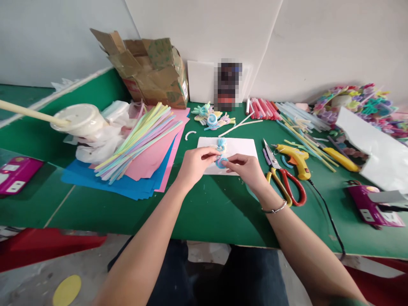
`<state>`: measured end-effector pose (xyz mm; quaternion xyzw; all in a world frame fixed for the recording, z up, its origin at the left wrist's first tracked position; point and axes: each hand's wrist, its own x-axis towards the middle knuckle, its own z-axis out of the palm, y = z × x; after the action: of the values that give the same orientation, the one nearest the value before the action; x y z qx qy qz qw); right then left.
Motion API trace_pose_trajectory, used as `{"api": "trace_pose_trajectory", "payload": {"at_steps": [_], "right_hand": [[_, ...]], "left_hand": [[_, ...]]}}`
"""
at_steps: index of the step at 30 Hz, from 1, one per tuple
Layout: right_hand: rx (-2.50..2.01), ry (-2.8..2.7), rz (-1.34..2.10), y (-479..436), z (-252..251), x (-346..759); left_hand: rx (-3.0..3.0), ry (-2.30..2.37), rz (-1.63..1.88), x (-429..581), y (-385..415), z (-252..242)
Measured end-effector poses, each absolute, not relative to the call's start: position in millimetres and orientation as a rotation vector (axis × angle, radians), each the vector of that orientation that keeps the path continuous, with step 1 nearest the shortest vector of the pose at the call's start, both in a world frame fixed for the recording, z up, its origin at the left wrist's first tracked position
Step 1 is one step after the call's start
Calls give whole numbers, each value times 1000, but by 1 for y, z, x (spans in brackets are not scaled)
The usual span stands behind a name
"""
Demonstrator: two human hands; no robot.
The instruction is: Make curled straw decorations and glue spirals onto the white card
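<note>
Over a white board (242, 146), my left hand (200, 160) and my right hand (245, 166) meet at a small blue coil (220, 162), which looks like rolled pipe cleaner. Each hand pinches one side of the coil between thumb and fingertips. Just behind it on the board lies a light-blue and cream fuzzy piece (221, 144). Whether the two pieces are joined I cannot tell. Yellow-and-red-handled scissors (287, 178) and a yellow hot glue gun (295, 158) lie to the right of my right hand.
Pastel pipe cleaners (140, 140) rest on pink and blue sheets (117, 182) at left, near a lidded white cup (78, 117). A torn cardboard box (156, 70) stands behind. Finished-looking coils (212, 120), pink sticks (263, 109) and colourful fuzzy flowers (360, 102) lie at the back. The glue-gun cord (327, 210) crosses the front edge.
</note>
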<state>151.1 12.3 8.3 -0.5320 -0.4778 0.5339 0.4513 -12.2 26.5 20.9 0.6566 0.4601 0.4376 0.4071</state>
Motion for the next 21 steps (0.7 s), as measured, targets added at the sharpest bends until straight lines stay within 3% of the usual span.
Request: {"api": "trace_pose_trajectory", "payload": {"at_steps": [10, 21], "right_hand": [[-1337, -1105, 1278, 13, 8, 152], [-1321, -980, 1290, 12, 6, 147]], "left_hand": [[1518, 1295, 1252, 1, 22, 11], [893, 1208, 1426, 17, 18, 5]]}}
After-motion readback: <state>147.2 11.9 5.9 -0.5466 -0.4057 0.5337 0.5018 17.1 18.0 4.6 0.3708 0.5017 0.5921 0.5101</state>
